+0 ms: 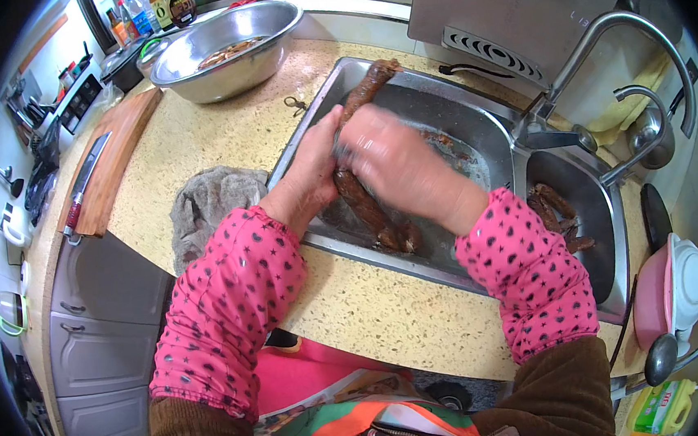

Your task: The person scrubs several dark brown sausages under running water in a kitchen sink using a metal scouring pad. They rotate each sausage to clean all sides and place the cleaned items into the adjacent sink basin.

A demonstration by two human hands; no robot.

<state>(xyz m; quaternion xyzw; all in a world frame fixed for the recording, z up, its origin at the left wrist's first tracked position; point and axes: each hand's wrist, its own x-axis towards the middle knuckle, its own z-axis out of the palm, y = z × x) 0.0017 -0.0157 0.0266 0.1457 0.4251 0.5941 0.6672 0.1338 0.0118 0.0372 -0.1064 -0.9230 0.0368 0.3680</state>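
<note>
Over the large sink basin, a long, knobbly brown root vegetable slants from upper right down toward the basin's near side. My left hand is wrapped round its middle. My right hand is closed against the same stretch of root and smeared by motion; a small greyish glint shows at its fingers, but what it holds cannot be made out. Brown scraps and some water lie on the basin floor. More brown root pieces rest in the small side basin at the right.
A wide metal bowl with brownish contents stands at the back left. A knife lies on a wooden cutting board. A grey cloth is beside the sink. The faucet arches over the right side; a pink basin stands farther right.
</note>
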